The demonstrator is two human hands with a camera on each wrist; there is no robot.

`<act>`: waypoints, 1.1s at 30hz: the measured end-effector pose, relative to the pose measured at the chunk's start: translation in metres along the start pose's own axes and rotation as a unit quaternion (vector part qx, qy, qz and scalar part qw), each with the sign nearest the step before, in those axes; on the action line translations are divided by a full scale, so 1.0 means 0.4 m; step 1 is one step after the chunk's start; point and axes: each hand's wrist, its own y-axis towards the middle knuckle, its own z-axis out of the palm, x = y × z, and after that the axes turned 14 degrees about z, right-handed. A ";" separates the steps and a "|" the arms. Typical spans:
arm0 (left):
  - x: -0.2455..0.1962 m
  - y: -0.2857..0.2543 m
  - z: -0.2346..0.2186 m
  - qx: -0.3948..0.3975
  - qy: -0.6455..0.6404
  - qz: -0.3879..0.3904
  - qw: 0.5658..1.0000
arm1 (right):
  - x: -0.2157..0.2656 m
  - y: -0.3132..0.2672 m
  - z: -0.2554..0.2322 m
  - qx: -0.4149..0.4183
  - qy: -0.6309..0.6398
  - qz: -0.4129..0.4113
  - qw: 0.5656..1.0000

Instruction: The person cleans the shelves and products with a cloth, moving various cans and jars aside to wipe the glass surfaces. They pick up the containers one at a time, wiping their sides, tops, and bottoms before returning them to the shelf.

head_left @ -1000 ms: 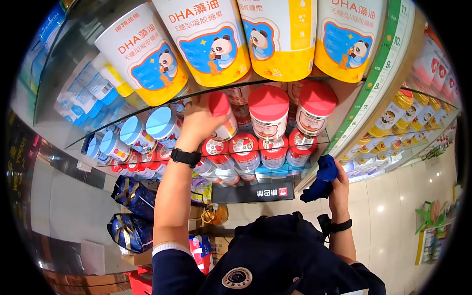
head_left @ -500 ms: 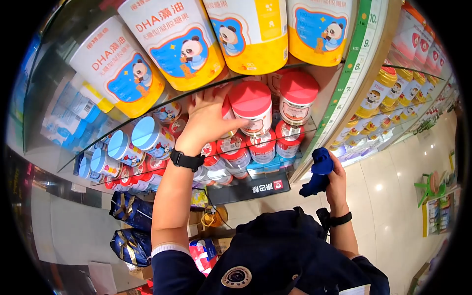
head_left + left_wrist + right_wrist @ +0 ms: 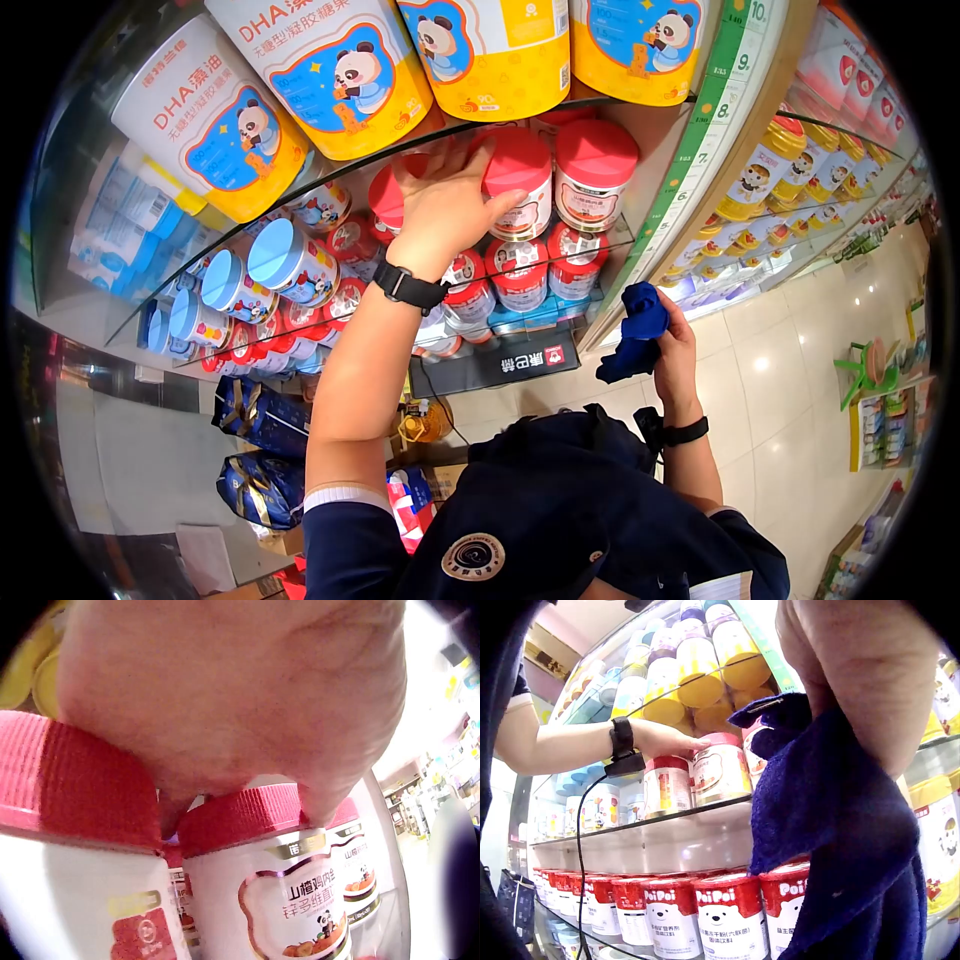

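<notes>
head view: the left hand point(image 3: 445, 205) is laid over the tops of two red-lidded jars on the glass shelf point(image 3: 625, 232). its fingers are spread, the thumb stretched along the side of the middle red-lidded jar point(image 3: 519, 180) and the palm covering the left red-lidded jar point(image 3: 388, 198). a third red-lidded jar point(image 3: 592, 175) stands just beside them, to the right and untouched. in the left wrist view the fingers point(image 3: 330, 780) are seen resting on the ribbed rim of the middle jar's lid; nothing is pinched. the right hand point(image 3: 680, 350) is held lower, well apart from the shelf, with its fingers curled round a blue cloth point(image 3: 632, 330) that hangs bunched below the fist.

a risk is judged here: the jars are packed touching one another near the shelf's front edge, so a sideways push from the spread hand could tip one into its neighbour or off the glass. the smooth, glossy labels would give little grip if a jar were taken by its side alone.

the jars are squat cylinders with white printed bodies and matte red screw lids, finely ribbed round the edge. the shelf is clear, curved glass. the cloth looks soft and napped, like terry. above, large yellow-and-white dha canisters point(image 3: 215, 125) are ranged on the upper shelf.
</notes>
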 end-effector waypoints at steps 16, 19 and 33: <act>0.090 -0.077 -0.108 -0.131 -0.275 -0.104 0.947 | 0.033 0.023 -0.011 0.058 -0.009 0.021 0.998; 0.129 -0.097 -0.030 -0.110 -0.204 -0.068 0.970 | 0.033 0.037 0.006 0.078 -0.014 0.031 0.996; 0.056 -0.176 -0.012 -0.387 -0.150 -0.098 0.904 | 0.062 0.082 0.016 0.286 0.157 0.248 0.912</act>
